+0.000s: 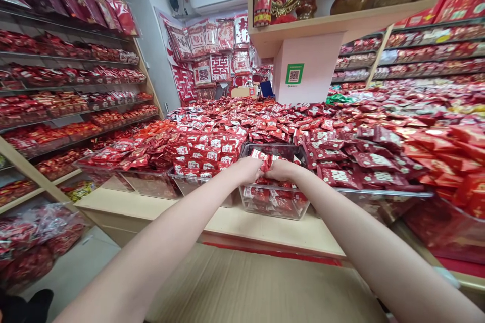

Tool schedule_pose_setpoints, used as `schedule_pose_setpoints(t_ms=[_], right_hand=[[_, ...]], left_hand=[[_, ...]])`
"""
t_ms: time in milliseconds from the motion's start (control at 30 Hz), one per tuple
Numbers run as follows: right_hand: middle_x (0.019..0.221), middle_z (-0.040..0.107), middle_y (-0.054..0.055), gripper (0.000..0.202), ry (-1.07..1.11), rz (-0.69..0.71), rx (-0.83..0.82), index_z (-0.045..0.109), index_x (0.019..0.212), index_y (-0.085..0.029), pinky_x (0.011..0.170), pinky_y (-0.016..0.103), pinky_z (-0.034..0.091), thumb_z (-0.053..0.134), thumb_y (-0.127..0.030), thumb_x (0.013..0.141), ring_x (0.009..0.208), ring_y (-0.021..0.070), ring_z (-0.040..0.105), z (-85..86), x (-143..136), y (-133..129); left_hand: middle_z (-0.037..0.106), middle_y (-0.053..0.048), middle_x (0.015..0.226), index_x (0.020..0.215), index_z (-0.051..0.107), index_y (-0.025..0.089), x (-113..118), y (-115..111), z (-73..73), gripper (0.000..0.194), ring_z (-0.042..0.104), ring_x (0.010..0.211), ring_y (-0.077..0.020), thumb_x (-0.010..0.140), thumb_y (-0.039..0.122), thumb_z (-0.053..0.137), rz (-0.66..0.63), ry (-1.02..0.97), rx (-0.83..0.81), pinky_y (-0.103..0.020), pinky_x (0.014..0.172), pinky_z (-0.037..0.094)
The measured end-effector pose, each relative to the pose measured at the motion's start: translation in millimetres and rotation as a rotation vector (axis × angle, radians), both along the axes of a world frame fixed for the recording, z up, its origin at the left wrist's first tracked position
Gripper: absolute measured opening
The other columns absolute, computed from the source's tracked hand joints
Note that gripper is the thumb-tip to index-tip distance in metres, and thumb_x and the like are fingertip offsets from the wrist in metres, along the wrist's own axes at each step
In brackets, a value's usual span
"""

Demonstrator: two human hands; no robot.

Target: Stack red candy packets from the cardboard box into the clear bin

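Note:
Both of my hands are inside a clear plastic bin (275,210) part-filled with small red printed packets (259,155). On the bin's left side, my left hand (250,168) has its fingers curled down against a red packet. Close beside it, my right hand (282,169) is bent inward with its fingers closed at another red packet. The fingertips of both hands are partly hidden among the packets. More red packets show through the bin's front wall, below my wrists.
Heaped bins of red packets (206,151) stand to the left, and dark red packets (352,159) to the right. A pale counter ledge (227,218) runs in front, with a brown board-like surface (242,282) nearer me. Overhead juts a wooden shelf (299,33). Stocked shelves (68,81) line the left wall.

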State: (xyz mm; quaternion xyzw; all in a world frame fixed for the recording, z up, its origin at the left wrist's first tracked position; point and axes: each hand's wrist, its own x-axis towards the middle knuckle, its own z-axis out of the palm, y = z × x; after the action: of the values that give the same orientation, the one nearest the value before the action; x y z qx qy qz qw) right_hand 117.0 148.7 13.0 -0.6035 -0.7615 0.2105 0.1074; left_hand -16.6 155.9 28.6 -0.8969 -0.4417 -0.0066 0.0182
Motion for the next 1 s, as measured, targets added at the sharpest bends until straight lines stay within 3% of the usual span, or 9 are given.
schedule_pose_setpoints(t_ms=[67, 133, 267, 333, 500, 700, 800, 1000], right_hand=[[0.058, 0.063, 0.008, 0.02, -0.029, 0.029, -0.111, 0.063, 0.064, -0.014, 0.044, 0.023, 0.04, 0.052, -0.03, 0.069, 0.047, 0.0151, 0.056, 0.9, 0, 1], [0.07, 0.066, 0.01, 0.022, -0.057, -0.031, -0.082, 0.064, 0.074, -0.013, 0.051, 0.023, 0.042, 0.051, -0.03, 0.07, 0.059, 0.0174, 0.059, 2.2, 2, 3], [0.09, 0.063, 0.016, 0.031, -0.111, -0.435, 0.162, 0.062, 0.09, -0.011, 0.064, 0.028, 0.044, 0.046, -0.031, 0.073, 0.082, 0.0243, 0.059, 2.2, 11, 13], [0.092, 0.063, 0.016, 0.029, -0.1, -0.502, 0.2, 0.062, 0.091, -0.011, 0.067, 0.029, 0.044, 0.046, -0.028, 0.073, 0.084, 0.0245, 0.059, -0.1, 17, 19], [0.091, 0.064, 0.013, 0.026, -0.191, -0.438, 0.228, 0.063, 0.09, -0.012, 0.07, 0.026, 0.043, 0.051, -0.02, 0.068, 0.085, 0.0215, 0.059, -5.4, 25, 38], [0.09, 0.064, 0.014, 0.024, -0.44, -0.139, 0.245, 0.065, 0.087, -0.009, 0.07, 0.025, 0.043, 0.055, -0.015, 0.065, 0.084, 0.0219, 0.059, -0.4, 15, 53], [0.091, 0.065, 0.012, 0.025, -0.458, -0.09, 0.237, 0.066, 0.087, -0.012, 0.072, 0.023, 0.042, 0.053, -0.011, 0.066, 0.084, 0.02, 0.059, -2.5, 11, 52], [0.09, 0.066, 0.005, 0.028, -0.343, -0.108, 0.215, 0.065, 0.089, -0.018, 0.068, 0.018, 0.042, 0.055, -0.012, 0.064, 0.082, 0.0157, 0.059, -13.9, 20, 53]], left_hand=[[0.061, -0.008, 0.094, 0.098, 0.057, 0.021, 1, 0, 3.0, 0.034, 0.056, 0.088, -0.0241, 0.067, 0.034, 0.057, -0.025, 0.042, -0.028, -0.029, 0.074, 0.041], [0.062, -0.006, 0.092, 0.097, 0.058, 0.023, 3, 0, 5.8, 0.037, 0.057, 0.086, -0.0233, 0.061, 0.032, 0.062, -0.028, 0.091, -0.05, -0.028, 0.073, 0.042], [0.063, -0.008, 0.089, 0.094, 0.061, 0.019, 7, 1, 8.6, 0.029, 0.056, 0.085, -0.0237, 0.068, 0.032, 0.054, 0.012, 0.17, -0.052, -0.03, 0.074, 0.042], [0.062, -0.01, 0.091, 0.092, 0.061, 0.017, 11, 0, 8.2, 0.026, 0.056, 0.087, -0.0239, 0.072, 0.029, 0.049, 0.036, 0.195, -0.051, -0.031, 0.075, 0.042], [0.061, -0.01, 0.097, 0.094, 0.06, 0.017, 18, -3, 1.8, 0.027, 0.056, 0.087, -0.022, 0.07, 0.023, 0.048, 0.079, 0.208, -0.091, -0.028, 0.075, 0.043], [0.056, -0.01, 0.108, 0.105, 0.053, 0.018, 21, 2, -7.1, 0.039, 0.053, 0.095, -0.0218, 0.066, 0.022, 0.05, 0.088, 0.162, -0.133, -0.027, 0.078, 0.043], [0.053, -0.009, 0.112, 0.107, 0.051, 0.019, 21, 4, -10.2, 0.041, 0.049, 0.101, -0.0236, 0.066, 0.023, 0.049, 0.077, 0.146, -0.142, -0.031, 0.081, 0.042], [0.018, -0.007, 0.138, 0.117, 0.039, 0.02, 24, 10, -15.9, 0.052, 0.025, 0.12, -0.0258, 0.066, 0.028, 0.048, 0.103, 0.097, -0.102, -0.038, 0.094, 0.03]])
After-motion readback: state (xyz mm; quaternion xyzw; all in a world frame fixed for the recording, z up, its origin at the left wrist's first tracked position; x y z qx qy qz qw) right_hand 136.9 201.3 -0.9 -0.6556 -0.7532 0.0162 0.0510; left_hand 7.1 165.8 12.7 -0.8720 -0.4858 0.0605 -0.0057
